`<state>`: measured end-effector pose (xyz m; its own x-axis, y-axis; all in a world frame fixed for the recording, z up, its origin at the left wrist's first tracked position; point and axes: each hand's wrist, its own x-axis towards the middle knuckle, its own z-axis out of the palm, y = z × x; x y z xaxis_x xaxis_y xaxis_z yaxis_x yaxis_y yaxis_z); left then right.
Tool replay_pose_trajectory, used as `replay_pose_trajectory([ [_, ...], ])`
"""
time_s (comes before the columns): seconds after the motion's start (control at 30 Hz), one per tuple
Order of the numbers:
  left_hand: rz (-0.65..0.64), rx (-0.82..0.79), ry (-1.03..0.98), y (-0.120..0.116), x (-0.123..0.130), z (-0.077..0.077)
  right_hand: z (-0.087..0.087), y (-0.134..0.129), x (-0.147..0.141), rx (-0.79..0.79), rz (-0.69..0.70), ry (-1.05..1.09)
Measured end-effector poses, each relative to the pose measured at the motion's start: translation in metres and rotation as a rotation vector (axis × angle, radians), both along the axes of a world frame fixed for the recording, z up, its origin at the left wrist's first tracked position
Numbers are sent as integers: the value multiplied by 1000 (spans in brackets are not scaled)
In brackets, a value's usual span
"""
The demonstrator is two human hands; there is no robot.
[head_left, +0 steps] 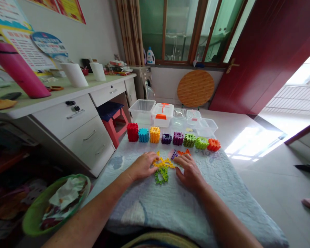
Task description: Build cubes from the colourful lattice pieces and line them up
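My left hand (144,165) rests on the cloth with its fingers apart, the fingertips touching the left end of some yellow plastic pieces (166,162). Palm down and fingers spread, my right hand (189,170) lies beside the right end of the yellow pieces, close to a small purple piece (174,154) and an orange piece (184,152). Light green pieces (161,175) lie between my hands, just below the yellow ones. Behind them stands a row of stacked pieces, from a red stack (132,132) at the left to an orange-red stack (214,144) at the right.
Clear plastic boxes, one with orange clips (163,115), stand behind the row on the cloth-covered table (155,210). A white desk (80,120) and a pink stool (116,127) are at the left. A green waste basket (31,220) stands at the lower left.
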<state>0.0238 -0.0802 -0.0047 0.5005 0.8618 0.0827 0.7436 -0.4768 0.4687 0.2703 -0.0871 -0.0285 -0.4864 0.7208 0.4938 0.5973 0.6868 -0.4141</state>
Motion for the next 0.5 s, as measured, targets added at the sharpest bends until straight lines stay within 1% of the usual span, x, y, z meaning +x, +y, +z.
replay_pose_trajectory([
  [0.07,25,1,-35,0,1,1,2,-4,-8,-19,51,-90],
  [0.17,67,49,-104,1,2,2,2,-8,-12,-41,58,-178],
  [0.27,134,107,-181,3,3,5,0,-8,-12,-47,21,-173],
  [0.33,195,117,-242,4,5,8,-1,-7,-10,-41,4,-148],
  [0.43,285,64,-381,2,9,11,-1,-6,-7,-27,-10,-118],
  [0.5,328,4,-496,0,13,10,1,-6,-5,-20,-17,-104],
])
